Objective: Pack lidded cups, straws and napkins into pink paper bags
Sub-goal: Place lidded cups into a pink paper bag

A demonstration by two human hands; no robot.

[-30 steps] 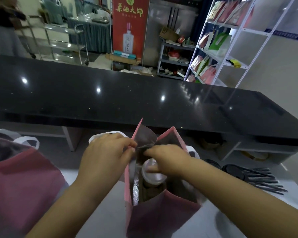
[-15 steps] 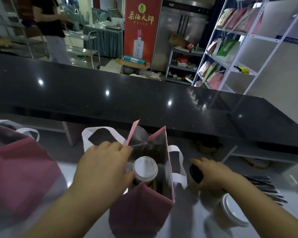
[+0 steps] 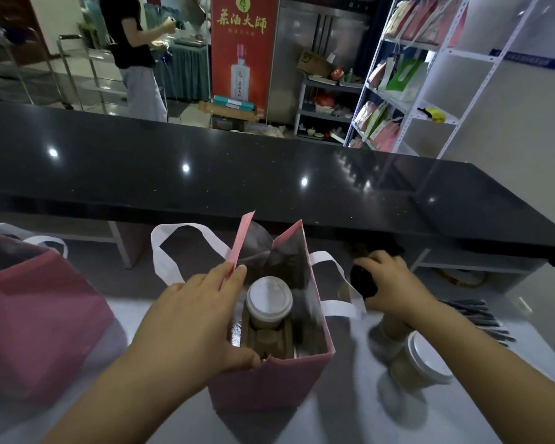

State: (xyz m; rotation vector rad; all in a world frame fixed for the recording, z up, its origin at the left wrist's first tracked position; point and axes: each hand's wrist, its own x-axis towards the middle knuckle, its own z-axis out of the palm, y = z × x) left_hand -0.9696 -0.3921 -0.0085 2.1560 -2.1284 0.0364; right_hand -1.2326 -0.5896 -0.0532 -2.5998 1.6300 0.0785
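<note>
An open pink paper bag (image 3: 269, 386) with white handles stands on the white table. A white-lidded cup (image 3: 269, 299) sits upright inside it in a brown cardboard holder. My left hand (image 3: 199, 312) holds the bag's left wall, thumb at the near rim and fingers at the far corner. To the right of the bag, my right hand (image 3: 394, 286) grips a black-lidded cup (image 3: 364, 282). Another white-lidded cup (image 3: 422, 360) stands nearer me under my right forearm. Dark wrapped straws (image 3: 481, 318) lie at the far right.
A second pink bag (image 3: 36, 318) stands at the left. A long black counter (image 3: 237, 174) runs across behind the table. Behind it are a white shelf rack (image 3: 430, 78) with bags, a red banner and a person at a trolley.
My right hand left the bag's mouth and moved right to the black-lidded cup. My left hand shifted from the bag's top to its left wall. The view tilted slightly.
</note>
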